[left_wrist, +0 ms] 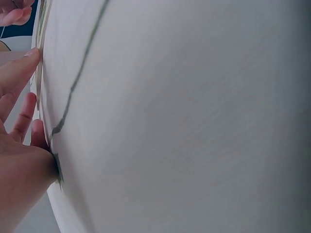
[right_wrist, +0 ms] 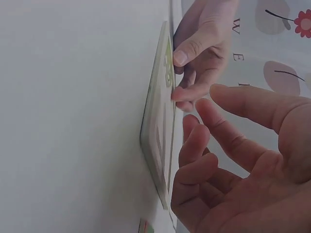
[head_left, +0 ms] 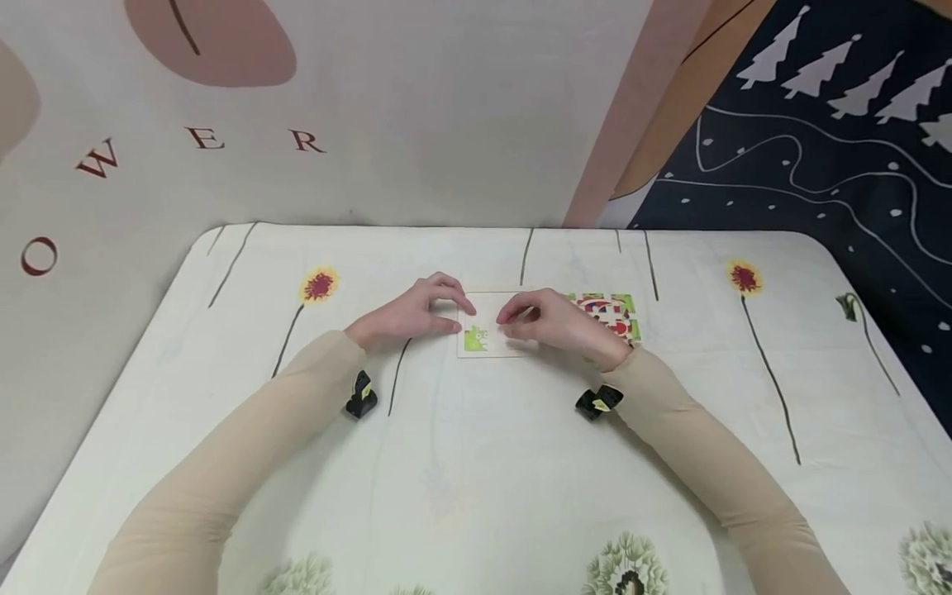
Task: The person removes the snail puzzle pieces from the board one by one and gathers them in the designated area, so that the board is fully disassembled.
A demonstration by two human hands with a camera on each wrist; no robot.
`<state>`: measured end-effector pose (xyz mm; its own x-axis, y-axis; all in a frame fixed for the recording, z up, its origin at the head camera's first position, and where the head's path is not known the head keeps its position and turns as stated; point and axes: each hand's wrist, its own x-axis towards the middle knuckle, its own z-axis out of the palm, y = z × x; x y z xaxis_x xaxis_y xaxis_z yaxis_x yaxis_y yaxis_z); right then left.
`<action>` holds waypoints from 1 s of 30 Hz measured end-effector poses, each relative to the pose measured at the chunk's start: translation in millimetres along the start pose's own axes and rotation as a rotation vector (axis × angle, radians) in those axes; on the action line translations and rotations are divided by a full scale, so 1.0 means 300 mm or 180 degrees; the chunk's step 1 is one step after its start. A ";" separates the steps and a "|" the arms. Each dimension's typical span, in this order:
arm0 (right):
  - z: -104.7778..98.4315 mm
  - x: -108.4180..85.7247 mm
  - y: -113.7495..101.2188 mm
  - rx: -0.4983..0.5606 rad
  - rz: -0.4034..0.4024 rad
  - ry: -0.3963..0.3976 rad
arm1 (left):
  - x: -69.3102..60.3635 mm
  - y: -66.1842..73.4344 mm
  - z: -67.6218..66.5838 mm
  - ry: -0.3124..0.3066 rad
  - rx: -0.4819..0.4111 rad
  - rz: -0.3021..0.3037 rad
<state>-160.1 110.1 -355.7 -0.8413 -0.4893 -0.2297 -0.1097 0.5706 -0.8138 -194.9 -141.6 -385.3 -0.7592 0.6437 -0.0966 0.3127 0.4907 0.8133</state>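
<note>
A thin white board [head_left: 487, 302] with a fine border lies flat on the table. One green puzzle piece with a cartoon eye [head_left: 475, 338] sits in its near left corner. At the board's left edge my left hand [head_left: 424, 310] rests, thumb and fingertips touching it, fingers loosely bent. My right hand [head_left: 554, 322] hovers over the board's right part. In the right wrist view its thumb and forefinger [right_wrist: 238, 138] stand slightly apart with nothing seen between them, while the other fingers bend inward. The right hand hides much of the board's right side.
To the right of the board, partly under my right forearm, lie several red, white and green puzzle pieces [head_left: 621, 306]. A white cloth printed with flowers [head_left: 476, 463] covers the table. A pale printed curtain [head_left: 446, 124] rises behind the far edge.
</note>
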 end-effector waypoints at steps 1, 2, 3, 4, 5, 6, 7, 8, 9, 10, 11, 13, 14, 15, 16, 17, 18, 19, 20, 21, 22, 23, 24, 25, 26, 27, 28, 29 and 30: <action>0.002 0.005 -0.003 0.0008 -0.0009 -0.0016 | 0.000 0.000 -0.001 0.0001 0.0000 0.0004; 0.005 0.010 -0.005 0.0004 -0.0026 -0.0031 | 0.000 0.000 -0.001 0.0002 0.0002 0.0019; 0.007 0.015 -0.008 0.0000 -0.0042 -0.0048 | 0.000 0.001 -0.002 0.0005 0.0004 0.0042; 0.010 0.019 -0.012 0.0003 -0.0047 -0.0070 | 0.000 0.001 -0.002 0.0011 0.0009 0.0062; 0.013 0.024 -0.015 -0.0010 -0.0057 -0.0089 | -0.001 0.001 -0.003 0.0019 0.0011 0.0083; 0.015 0.029 -0.018 -0.0017 -0.0062 -0.0105 | -0.001 0.001 -0.003 0.0025 0.0013 0.0099; 0.018 0.034 -0.020 -0.0027 -0.0070 -0.0117 | -0.001 0.001 -0.002 0.0030 0.0022 0.0124; 0.020 0.039 -0.022 -0.0038 -0.0078 -0.0125 | -0.001 0.000 -0.002 0.0033 0.0020 0.0147; 0.023 0.044 -0.023 -0.0036 -0.0102 -0.0137 | 0.000 -0.001 -0.001 0.0034 0.0018 0.0165; 0.026 0.049 -0.023 -0.0035 -0.0136 -0.0145 | 0.000 -0.001 -0.001 0.0037 0.0013 0.0183; 0.030 0.055 -0.023 -0.0038 -0.0174 -0.0154 | 0.000 -0.002 -0.001 0.0036 0.0005 0.0193; 0.038 0.064 -0.020 -0.0033 -0.0227 -0.0195 | -0.001 -0.003 0.001 0.0031 -0.0003 0.0206; 0.042 0.069 -0.019 -0.0029 -0.0244 -0.0219 | -0.001 -0.003 0.001 0.0030 -0.0012 0.0204; 0.046 0.073 -0.018 -0.0027 -0.0259 -0.0241 | -0.001 -0.004 0.001 0.0027 -0.0014 0.0204; 0.051 0.075 -0.018 -0.0038 -0.0256 -0.0255 | -0.001 -0.004 0.002 0.0025 -0.0016 0.0204; 0.054 0.077 -0.019 -0.0059 -0.0244 -0.0267 | 0.000 -0.005 0.003 0.0027 -0.0015 0.0209; 0.057 0.077 -0.021 -0.0087 -0.0229 -0.0275 | 0.000 -0.006 0.003 0.0027 -0.0014 0.0210; 0.059 0.077 -0.023 -0.0112 -0.0220 -0.0278 | 0.001 -0.007 0.003 0.0029 -0.0020 0.0225; 0.062 0.076 -0.025 -0.0146 -0.0221 -0.0277 | 0.002 -0.008 0.003 0.0031 -0.0030 0.0232; 0.064 0.076 -0.027 -0.0180 -0.0229 -0.0274 | 0.002 -0.006 0.003 0.0029 -0.0038 0.0234; 0.065 0.075 -0.028 -0.0215 -0.0240 -0.0275 | 0.002 -0.006 0.003 0.0027 -0.0042 0.0235; 0.067 0.074 -0.029 -0.0242 -0.0249 -0.0273 | 0.002 -0.006 0.003 0.0027 -0.0049 0.0236; 0.068 0.073 -0.029 -0.0256 -0.0255 -0.0274 | 0.002 -0.005 0.003 0.0022 -0.0058 0.0223; 0.069 0.073 -0.029 -0.0266 -0.0264 -0.0272 | 0.003 -0.005 0.004 0.0023 -0.0068 0.0218; 0.070 0.072 -0.029 -0.0270 -0.0265 -0.0273 | 0.002 -0.005 0.004 0.0023 -0.0076 0.0206; 0.070 0.072 -0.029 -0.0267 -0.0266 -0.0272 | 0.002 -0.005 0.004 0.0024 -0.0072 0.0193; 0.071 0.071 -0.030 -0.0262 -0.0263 -0.0270 | 0.002 -0.006 0.005 0.0027 -0.0072 0.0184; 0.071 0.071 -0.030 -0.0248 -0.0259 -0.0268 | 0.001 -0.007 0.005 0.0030 -0.0078 0.0177; 0.071 0.071 -0.030 -0.0236 -0.0257 -0.0267 | 0.001 -0.008 0.006 0.0031 -0.0082 0.0177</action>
<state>-165.6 80.5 -364.7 -0.7812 -0.5873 -0.2114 -0.2167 0.5728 -0.7906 -194.9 -141.6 -388.3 -0.7466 0.6638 -0.0453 0.3398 0.4389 0.8318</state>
